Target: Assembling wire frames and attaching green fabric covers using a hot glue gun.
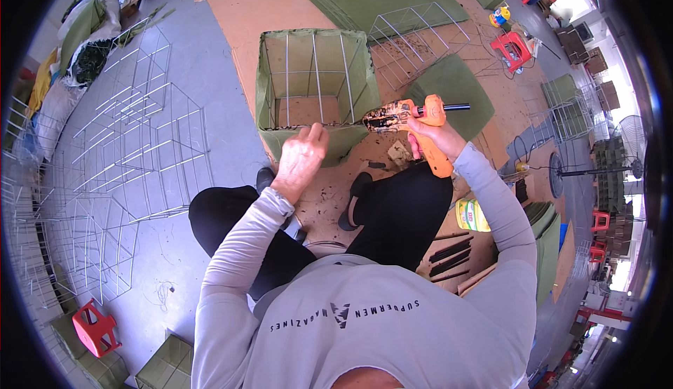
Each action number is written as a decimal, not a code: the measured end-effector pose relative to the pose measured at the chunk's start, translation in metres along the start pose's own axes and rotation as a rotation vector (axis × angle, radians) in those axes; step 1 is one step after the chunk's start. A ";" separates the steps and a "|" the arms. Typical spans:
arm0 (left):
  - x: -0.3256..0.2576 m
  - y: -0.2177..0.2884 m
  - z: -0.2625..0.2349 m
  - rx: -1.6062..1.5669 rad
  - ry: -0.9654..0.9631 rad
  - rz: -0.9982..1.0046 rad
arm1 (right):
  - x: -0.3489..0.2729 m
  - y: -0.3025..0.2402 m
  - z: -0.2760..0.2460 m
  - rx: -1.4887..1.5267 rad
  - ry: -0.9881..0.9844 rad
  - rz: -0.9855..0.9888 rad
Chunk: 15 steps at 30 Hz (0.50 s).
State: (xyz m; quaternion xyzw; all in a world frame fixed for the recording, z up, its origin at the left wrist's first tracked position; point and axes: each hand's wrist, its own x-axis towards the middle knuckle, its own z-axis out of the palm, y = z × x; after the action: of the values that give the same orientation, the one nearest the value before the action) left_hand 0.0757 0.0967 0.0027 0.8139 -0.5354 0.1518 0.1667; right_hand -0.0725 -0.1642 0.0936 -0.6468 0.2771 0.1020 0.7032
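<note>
In front of me stands a wire-frame box [313,42] lined with green fabric, its top crossed by thin metal bars. My left hand [303,156] is closed at the near rim, its fingertips pinching the green fabric [343,138] there. What lies right under those fingertips is hidden. My right hand [438,139] grips an orange glue gun [436,156] by the handle. The gun's dark-smeared nozzle end points left, close to the box's near right corner. A black glue stick [459,107] sticks out of its back.
Green sheets [392,3] lie on the brown board [235,31] beyond the box, beside a bare wire frame [420,35]. Several wire frames [140,150] cover the floor at left. Black sticks [449,256] and a yellow-green bag [471,215] lie by my right leg. Red stools [512,51] stand farther off.
</note>
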 end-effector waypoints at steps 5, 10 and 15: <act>-0.002 0.020 0.019 -0.130 -0.039 -0.073 | -0.001 -0.003 0.000 -0.029 0.005 0.015; -0.008 0.031 0.033 -0.319 0.082 -0.134 | 0.000 -0.001 0.000 -0.075 -0.012 0.012; -0.008 0.035 0.035 -0.385 0.068 -0.160 | 0.005 0.006 0.006 -0.035 0.011 0.026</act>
State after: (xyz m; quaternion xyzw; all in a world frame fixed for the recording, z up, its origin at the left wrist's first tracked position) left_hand 0.0433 0.0748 -0.0284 0.8013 -0.4823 0.0602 0.3488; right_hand -0.0695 -0.1589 0.0860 -0.6559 0.2878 0.1124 0.6887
